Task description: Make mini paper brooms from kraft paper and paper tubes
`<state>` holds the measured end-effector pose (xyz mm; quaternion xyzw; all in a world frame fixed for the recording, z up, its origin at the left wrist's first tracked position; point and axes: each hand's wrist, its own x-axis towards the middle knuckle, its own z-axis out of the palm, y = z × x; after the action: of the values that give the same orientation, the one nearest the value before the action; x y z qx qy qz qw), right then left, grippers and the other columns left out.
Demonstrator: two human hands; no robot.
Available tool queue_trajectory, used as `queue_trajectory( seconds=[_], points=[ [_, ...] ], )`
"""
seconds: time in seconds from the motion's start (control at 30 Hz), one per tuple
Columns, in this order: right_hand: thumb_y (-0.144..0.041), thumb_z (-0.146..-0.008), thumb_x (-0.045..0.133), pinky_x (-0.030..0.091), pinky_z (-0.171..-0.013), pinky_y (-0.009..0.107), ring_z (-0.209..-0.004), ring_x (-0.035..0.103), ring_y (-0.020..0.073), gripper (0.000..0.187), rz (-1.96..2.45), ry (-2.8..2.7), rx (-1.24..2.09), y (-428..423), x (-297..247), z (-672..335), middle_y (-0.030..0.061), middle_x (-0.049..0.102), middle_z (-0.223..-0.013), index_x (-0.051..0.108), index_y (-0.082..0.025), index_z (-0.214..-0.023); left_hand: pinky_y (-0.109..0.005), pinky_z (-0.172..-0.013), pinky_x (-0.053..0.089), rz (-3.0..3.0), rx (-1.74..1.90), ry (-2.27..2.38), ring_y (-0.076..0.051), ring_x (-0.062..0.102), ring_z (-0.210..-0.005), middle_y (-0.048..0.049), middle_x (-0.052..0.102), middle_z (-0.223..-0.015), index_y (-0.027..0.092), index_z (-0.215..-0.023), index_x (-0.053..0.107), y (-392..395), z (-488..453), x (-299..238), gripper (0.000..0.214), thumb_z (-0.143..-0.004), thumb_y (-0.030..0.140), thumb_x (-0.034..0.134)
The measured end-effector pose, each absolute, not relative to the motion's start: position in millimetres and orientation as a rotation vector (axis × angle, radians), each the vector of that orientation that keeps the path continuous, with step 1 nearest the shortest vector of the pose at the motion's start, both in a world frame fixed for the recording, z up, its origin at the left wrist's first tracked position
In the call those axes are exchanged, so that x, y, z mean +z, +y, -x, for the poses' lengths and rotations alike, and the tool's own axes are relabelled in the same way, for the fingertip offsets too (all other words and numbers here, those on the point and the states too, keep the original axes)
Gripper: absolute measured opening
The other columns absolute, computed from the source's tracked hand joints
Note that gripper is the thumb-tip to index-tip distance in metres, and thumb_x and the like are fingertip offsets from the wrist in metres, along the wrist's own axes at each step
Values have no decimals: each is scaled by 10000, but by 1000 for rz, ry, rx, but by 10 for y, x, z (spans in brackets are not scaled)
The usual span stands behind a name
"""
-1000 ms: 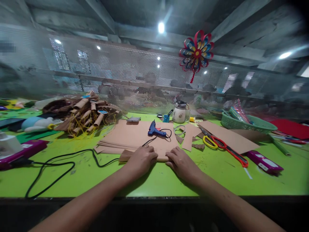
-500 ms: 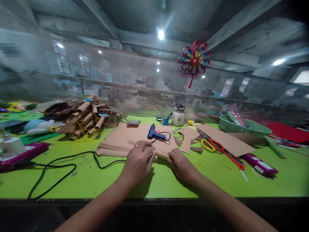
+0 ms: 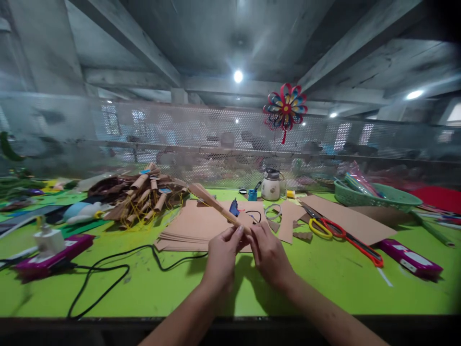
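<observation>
A long, narrow strip of folded brown paper point(image 3: 212, 201) slants up and to the left, its far end wider than the near one. My left hand point(image 3: 222, 257) pinches it between thumb and fingers close to its lower end. Beside that, my right hand point(image 3: 269, 252) is closed on the near end, which its fingers mostly cover. Beneath and behind the strip lies a stack of brown paper sheets point(image 3: 190, 226). The blue hot glue gun point(image 3: 234, 207) rests on these sheets, partly hidden by the strip. A roll of clear tape point(image 3: 272, 212) is just right of it.
Scissors with yellow and red handles point(image 3: 338, 228) and a purple power strip point(image 3: 410, 258) are at right. A black cord point(image 3: 144, 246) runs across the left. Rolled brown paper pieces point(image 3: 144, 197) are heaped at back left; a green basket point(image 3: 378, 198) stands at back right.
The strip has been lifted off the sheets and tilted, its far end now up and leftward. My hands have come closer together. The view has tipped upward.
</observation>
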<state>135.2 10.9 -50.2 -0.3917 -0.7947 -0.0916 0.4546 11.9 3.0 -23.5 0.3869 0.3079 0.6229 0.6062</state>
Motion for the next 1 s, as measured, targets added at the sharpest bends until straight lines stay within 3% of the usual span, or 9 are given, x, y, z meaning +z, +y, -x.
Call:
queue_trajectory(
  seconds=[0.23, 0.47, 0.57, 0.73, 1.0],
  points=[
    [-160, -960, 395, 491, -773, 370, -895, 530, 232, 167, 876, -1906, -187, 304, -379, -1223, 104, 487, -968, 528, -167, -1061, -209, -716, 525, -691, 1568, 641, -122, 635, -716, -86, 713, -845, 75, -876, 728, 218, -79, -177, 267, -657, 210, 800],
    [-155, -931, 452, 494, -734, 350, -860, 538, 226, 165, 790, -1884, -118, 423, -449, -1248, 97, 524, -938, 504, -165, -1087, -192, -716, 529, -667, 1506, 597, -119, 642, -746, -77, 699, -812, 77, -852, 717, 333, -9, -221, 109, -747, 104, 713],
    [-159, -911, 491, 474, -667, 315, -756, 529, 196, 87, 760, -1829, -75, 443, -483, -1256, 64, 517, -852, 516, -168, -994, -186, -706, 531, -600, 1463, 588, -103, 627, -716, -77, 687, -784, 66, -820, 708, 359, 12, -215, 79, -803, 54, 632],
    [-181, -913, 499, 445, -634, 293, -721, 518, 179, 49, 716, -1810, -6, 424, -506, -1246, 47, 521, -796, 546, -170, -924, -198, -704, 538, -611, 1415, 568, -102, 614, -703, -72, 675, -767, 65, -797, 702, 362, 48, -216, 98, -825, 58, 609],
    [-229, -924, 488, 444, -553, 271, -611, 542, 143, 118, 794, -1789, 247, 372, -546, -1238, 35, 550, -772, 586, -167, -946, -189, -715, 521, -644, 1421, 643, -103, 626, -687, -43, 681, -747, 112, -745, 696, 336, 52, -248, 36, -738, 123, 729]
  ],
)
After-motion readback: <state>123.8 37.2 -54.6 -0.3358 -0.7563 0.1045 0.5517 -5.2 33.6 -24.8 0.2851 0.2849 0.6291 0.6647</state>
